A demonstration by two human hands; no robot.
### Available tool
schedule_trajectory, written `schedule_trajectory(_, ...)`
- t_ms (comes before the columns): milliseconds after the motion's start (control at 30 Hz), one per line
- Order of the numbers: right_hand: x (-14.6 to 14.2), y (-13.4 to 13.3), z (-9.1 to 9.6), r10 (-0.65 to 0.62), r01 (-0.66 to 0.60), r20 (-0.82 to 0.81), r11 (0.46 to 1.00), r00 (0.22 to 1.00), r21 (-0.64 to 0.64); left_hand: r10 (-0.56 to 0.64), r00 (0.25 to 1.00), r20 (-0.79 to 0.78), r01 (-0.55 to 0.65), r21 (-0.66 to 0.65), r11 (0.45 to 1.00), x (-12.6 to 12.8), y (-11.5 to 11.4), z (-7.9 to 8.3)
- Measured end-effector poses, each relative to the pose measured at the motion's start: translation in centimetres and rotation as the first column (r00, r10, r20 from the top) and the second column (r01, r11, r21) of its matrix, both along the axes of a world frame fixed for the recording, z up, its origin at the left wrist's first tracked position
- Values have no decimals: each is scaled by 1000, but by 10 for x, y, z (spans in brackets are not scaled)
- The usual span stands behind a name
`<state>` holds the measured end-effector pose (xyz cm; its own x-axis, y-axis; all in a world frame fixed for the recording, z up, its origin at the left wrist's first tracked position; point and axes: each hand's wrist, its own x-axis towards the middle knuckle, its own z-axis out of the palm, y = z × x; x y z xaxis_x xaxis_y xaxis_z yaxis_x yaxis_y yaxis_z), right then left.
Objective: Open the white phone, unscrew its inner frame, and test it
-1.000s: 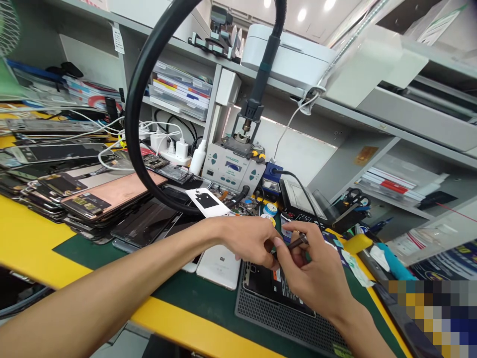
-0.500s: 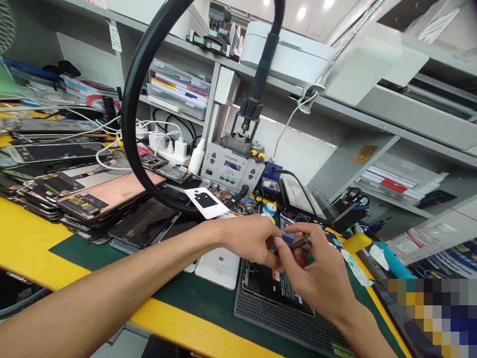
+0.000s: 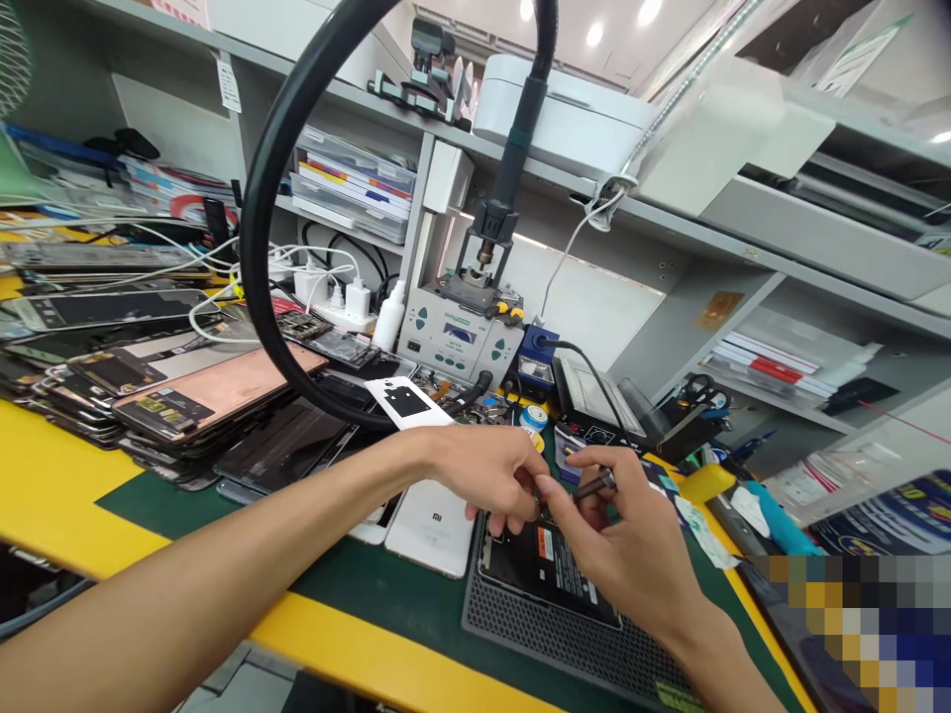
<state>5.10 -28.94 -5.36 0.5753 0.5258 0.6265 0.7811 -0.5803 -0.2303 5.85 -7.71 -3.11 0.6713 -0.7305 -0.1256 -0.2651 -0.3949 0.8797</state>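
Observation:
My right hand [image 3: 631, 545] is closed around a slim dark screwdriver [image 3: 594, 485], its metal end cap pointing up to the right. Against its thumb, the curled fingers of my left hand [image 3: 494, 475] come together in a pinch near the screwdriver's front end. What sits between those left fingertips is too small and hidden to name. Below both hands lies an opened phone [image 3: 550, 574], its black battery with an orange label showing. It rests on a grey perforated mat [image 3: 512, 634]. Left of it is a white phone back cover [image 3: 431, 530] with an MI logo.
Stacked phone parts [image 3: 170, 406] fill the left side. A thick black hose [image 3: 260, 198] loops in front, running to a hot-air station [image 3: 453, 337]. A white card-like panel [image 3: 408, 401] lies behind my left wrist. Small round tubs [image 3: 533, 418] stand beyond my hands.
My left hand has shifted slightly left and its fingers show more. My right hand stays nearly in place with the screwdriver. The whole view has drifted a little.

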Motion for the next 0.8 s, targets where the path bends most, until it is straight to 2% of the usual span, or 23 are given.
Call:
schedule_trajectory(200, -2, 0, 1, 11, -11, -11, 1000, 1000, -12, 46, 999, -2, -46, -1, 999, 1, 6, 5)
schedule_trajectory(367, -3, 0, 0, 4, -4, -10, 1000, 1000, -12, -49, 993, -110, 49, -3, 999, 0, 2, 3)
schedule_trajectory(567, -3, 1, 1, 4, -5, -32, 1000, 999, -10, 124, 990, 73, -125, 6, 992, 3, 6, 2)
schedule_trajectory(800, -3, 0, 0, -20, 22, -104, 999, 994, 23, 119, 986, 119, -127, 59, 990, 3, 7, 1)
